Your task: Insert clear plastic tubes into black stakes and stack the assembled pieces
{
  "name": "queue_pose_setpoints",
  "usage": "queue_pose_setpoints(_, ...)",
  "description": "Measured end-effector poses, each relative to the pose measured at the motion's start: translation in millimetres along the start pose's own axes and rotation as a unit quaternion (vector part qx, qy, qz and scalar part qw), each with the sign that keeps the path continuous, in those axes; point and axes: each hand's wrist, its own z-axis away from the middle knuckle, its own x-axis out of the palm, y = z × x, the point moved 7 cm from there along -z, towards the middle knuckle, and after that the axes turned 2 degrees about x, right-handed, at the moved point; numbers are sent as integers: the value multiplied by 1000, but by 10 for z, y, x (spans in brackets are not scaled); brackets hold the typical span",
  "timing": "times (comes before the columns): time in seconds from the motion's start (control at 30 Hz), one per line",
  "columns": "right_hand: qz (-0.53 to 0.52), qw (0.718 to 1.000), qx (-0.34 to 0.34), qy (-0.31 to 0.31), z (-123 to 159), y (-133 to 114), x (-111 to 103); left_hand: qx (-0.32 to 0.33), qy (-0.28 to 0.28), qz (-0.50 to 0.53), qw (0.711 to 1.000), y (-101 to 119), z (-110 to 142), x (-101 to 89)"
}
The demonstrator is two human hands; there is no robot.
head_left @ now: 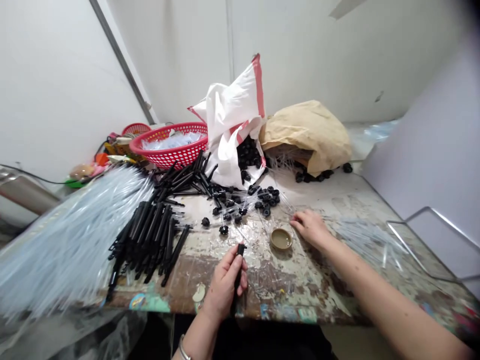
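My left hand [226,277] is wrapped round a black plastic tube [240,249] with a small side nub at its top, held upright near the table's front edge. Over the table to the right of centre, my right hand [309,227] has its fingers drawn together beside thin clear plastic straws [285,200]; what is between the fingertips, if anything, is too small to tell. Between my hands stands a small round dish [281,240] that seems to hold liquid. Black plastic caps [265,201] lie scattered beyond the dish.
Bundled black tubes [150,232] and a big heap of clear tubing [78,230] fill the left. Behind are a red basket [168,159], a white sack [240,100] spilling black caps and a tan sack [315,130]. A bent metal wire frame [408,252] stands right.
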Motion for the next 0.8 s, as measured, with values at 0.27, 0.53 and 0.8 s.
queue_pose_setpoints(0.27,-69,997,0,-34,173,-146,-335,11,-10,-4,1000,13,33,-5)
queue_pose_setpoints(0.53,-21,990,-126,-66,486,-510,-483,28,-21,-11,999,41,19,-16)
queue_pose_setpoints(0.8,56,983,-173,-10,532,-543,-521,32,-26,8,999,50,39,-19)
